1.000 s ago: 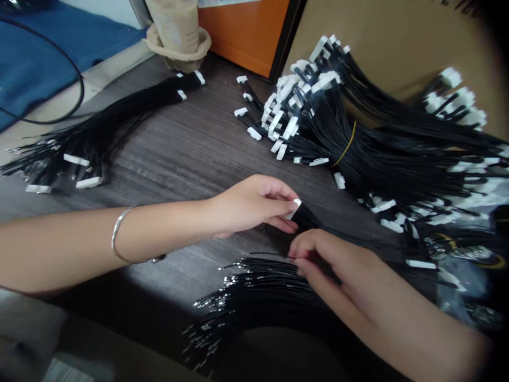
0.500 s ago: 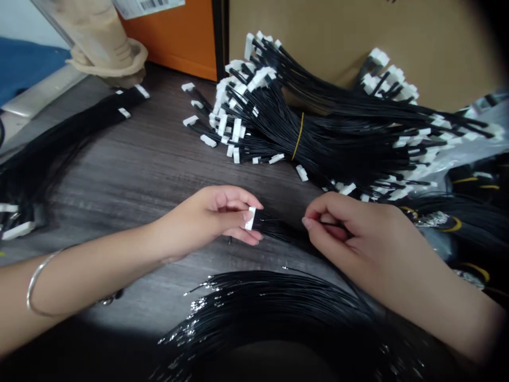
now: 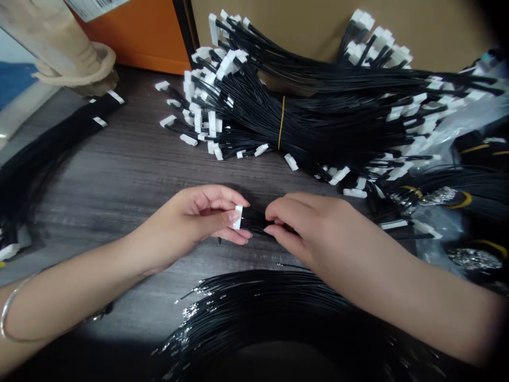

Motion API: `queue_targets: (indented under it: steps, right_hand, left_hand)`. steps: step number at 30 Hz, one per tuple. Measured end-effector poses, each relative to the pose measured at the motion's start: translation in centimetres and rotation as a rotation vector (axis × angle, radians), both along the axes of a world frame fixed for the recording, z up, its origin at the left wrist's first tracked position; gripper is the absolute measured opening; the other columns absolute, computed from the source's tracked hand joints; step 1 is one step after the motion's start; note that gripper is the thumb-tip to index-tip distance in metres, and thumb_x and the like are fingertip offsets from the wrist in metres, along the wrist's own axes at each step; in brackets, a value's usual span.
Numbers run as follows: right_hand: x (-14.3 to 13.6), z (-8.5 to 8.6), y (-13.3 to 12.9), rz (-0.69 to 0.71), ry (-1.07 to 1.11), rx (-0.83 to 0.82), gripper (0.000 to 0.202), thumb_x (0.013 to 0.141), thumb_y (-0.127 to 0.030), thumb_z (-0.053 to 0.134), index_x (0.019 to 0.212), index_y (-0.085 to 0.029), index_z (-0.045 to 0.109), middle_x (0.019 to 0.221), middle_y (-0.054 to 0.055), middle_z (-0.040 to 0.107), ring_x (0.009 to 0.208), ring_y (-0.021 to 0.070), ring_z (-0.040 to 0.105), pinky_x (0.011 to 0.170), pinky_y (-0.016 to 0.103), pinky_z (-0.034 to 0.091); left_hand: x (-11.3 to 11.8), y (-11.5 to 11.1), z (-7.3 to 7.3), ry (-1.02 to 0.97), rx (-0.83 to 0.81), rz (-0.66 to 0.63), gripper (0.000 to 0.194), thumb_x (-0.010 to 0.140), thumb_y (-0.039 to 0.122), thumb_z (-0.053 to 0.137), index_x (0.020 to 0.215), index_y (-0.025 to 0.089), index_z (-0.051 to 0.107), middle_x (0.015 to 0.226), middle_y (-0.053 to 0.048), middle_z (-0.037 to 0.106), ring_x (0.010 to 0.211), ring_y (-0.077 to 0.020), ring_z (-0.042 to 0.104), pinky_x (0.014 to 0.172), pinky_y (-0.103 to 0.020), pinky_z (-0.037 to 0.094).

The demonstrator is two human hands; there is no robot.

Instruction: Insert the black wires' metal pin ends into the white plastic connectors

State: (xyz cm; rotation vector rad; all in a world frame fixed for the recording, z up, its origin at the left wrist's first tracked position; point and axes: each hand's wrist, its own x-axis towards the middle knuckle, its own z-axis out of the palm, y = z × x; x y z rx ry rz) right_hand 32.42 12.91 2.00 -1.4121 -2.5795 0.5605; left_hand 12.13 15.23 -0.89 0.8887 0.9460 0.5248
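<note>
Between the thumb and fingers of my left hand (image 3: 207, 217) is a small white connector housing (image 3: 238, 217). Black wires (image 3: 254, 222) run from its right side toward my right hand (image 3: 310, 225). That hand is closed in a pinch on a black wire just right of the housing; the wire's tip near the housing is too small to make out clearly. Below both hands lies a fanned bundle of loose black wires (image 3: 270, 297) with shiny metal terminals (image 3: 190, 310) at their left ends.
A large pile of black cables (image 3: 318, 116) with white connectors, tied by a yellow band (image 3: 282, 123), lies at the back. More black cables (image 3: 51, 138) lie at the left. An orange box (image 3: 147, 37) and a cardboard panel (image 3: 302, 32) stand behind. Banded wire bundles (image 3: 475, 258) sit at right.
My right hand has moved left, closer to the white connector housing, with a wire in its pinch. My left hand keeps hold of the housing. The whole view has shifted slightly.
</note>
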Motion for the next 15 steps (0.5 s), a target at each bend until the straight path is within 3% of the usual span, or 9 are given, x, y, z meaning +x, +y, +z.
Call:
queue_targets:
  steps: [5,8,15]
  right_hand:
    - [0.9,-0.1,0.5,-0.016,0.111,-0.088,0.004,0.082,-0.021,0.060,0.082,-0.020,0.064,0.066,-0.003,0.059,0.057,0.0082,0.052,0.056,0.022,0.037]
    - [1.2,0.2,0.7,-0.050,0.127,-0.139,0.006,0.080,-0.019,0.060,0.079,-0.023,0.065,0.066,-0.005,0.060,0.056,0.0074,0.052,0.056,0.021,0.038]
    - [0.7,0.9,0.6,-0.131,0.180,0.031,0.009,0.081,-0.015,0.055,0.074,-0.019,0.060,0.069,-0.002,0.059,0.059,0.0094,0.052,0.058,0.023,0.040]
  left_hand:
    - [0.0,-0.1,0.1,0.036,0.014,0.009,0.011,0.080,0.014,0.064,0.091,0.016,0.065,0.080,-0.001,0.070,0.075,-0.0158,0.071,0.068,-0.021,0.059]
    - [0.0,0.0,0.0,0.018,0.018,0.009,0.011,0.081,0.014,0.064,0.091,0.017,0.065,0.081,0.000,0.069,0.076,-0.0164,0.071,0.069,-0.022,0.059]
    - [-0.1,-0.1,0.0,-0.003,-0.010,0.021,0.012,0.081,0.011,0.062,0.092,0.016,0.065,0.081,-0.001,0.069,0.075,-0.0170,0.072,0.069,-0.021,0.059]
